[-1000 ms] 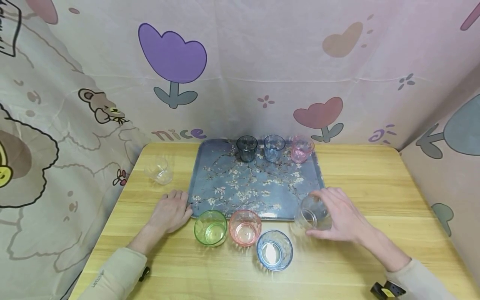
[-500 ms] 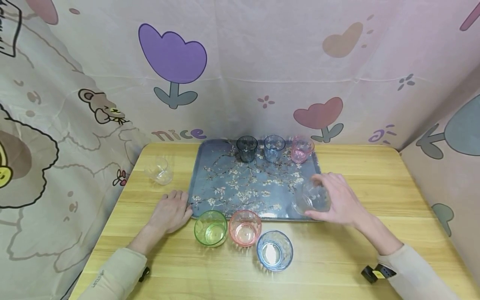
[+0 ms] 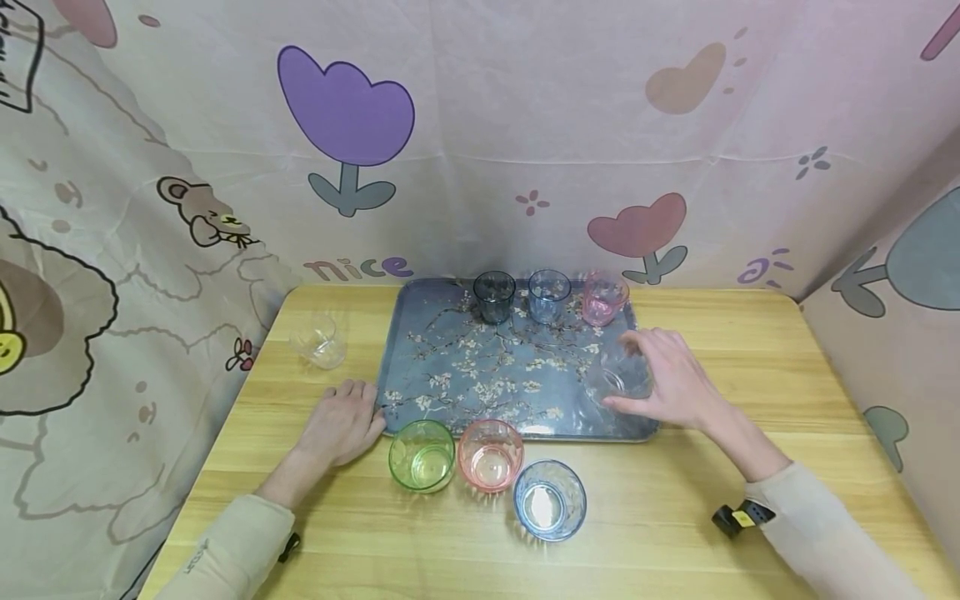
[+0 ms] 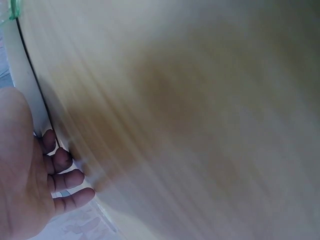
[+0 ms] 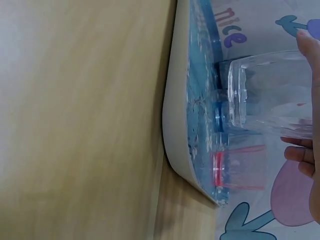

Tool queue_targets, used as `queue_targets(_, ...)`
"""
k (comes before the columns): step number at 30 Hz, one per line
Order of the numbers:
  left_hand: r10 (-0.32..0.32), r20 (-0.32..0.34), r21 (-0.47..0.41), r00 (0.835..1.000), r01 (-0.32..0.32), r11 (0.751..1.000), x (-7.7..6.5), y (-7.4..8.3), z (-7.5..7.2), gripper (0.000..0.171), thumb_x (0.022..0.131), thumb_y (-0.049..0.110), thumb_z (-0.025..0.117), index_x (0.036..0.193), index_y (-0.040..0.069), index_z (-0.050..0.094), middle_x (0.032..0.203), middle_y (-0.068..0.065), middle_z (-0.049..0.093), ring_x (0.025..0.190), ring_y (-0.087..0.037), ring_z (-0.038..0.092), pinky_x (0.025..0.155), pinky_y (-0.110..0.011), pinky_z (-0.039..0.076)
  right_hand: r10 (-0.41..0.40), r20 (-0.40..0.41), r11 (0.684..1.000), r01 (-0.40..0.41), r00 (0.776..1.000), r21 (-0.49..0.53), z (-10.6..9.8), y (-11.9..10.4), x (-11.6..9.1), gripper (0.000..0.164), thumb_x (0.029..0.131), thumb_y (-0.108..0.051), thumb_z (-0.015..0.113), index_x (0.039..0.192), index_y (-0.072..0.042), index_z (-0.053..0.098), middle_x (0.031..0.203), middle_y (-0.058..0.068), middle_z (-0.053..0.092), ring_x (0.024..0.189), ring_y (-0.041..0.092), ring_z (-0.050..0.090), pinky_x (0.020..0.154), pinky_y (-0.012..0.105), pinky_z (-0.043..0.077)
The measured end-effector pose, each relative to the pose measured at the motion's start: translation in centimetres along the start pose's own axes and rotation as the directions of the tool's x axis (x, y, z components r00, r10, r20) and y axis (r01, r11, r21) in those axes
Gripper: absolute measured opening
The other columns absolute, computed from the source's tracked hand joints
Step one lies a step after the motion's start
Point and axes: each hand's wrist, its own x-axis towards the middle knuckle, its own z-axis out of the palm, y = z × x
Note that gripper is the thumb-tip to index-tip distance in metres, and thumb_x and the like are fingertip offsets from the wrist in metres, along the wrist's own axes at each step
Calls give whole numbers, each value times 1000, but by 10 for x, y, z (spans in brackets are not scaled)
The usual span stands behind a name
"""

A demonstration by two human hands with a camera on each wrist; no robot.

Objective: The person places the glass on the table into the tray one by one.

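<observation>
Clear glass (image 5: 275, 95) over the right side of a flowered tray (image 3: 420, 358)

The right hand (image 3: 675, 382) grips it between thumb and fingers, likely to hold it upright; the left hand (image 3: 341, 423), fingers relaxed, rests at the tray's left edge (perhaps steadying it).

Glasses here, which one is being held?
The clear glass in the right hand, held above the tray. The other clear glass sits untouched on the table left of the tray; the rest are tinted.

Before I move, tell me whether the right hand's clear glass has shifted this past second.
Yes: in the head view, the held clear glass has moved farther over the tray, toward the pink glass.
</observation>
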Motion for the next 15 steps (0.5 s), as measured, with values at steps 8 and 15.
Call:
queue_targets(8, 1, -4, 0, 1000, -1, 1000, 1, 0, -1, 29, 99, 32, 57, 97, 3, 54, 89, -15, 62, 85, -31, 58, 75, -46, 53, 21, 36, 999, -20, 999, -37, 2, 8, 12, 90, 67, -58, 89, 131, -2, 61, 102, 11, 71, 95, 26, 61, 92, 49, 44)
queue_targets(15, -13, 33, -4, 999, 13, 1000, 1, 0, -3, 29, 99, 32, 57, 99, 4, 54, 91, -15, 62, 88, -31, 59, 77, -47, 53, 43, 87, 997, -37, 995, -70, 6, 12, 16, 93, 70, -61, 88, 135, -1, 60, 104, 11, 70, 96, 27, 61, 91, 47, 45)
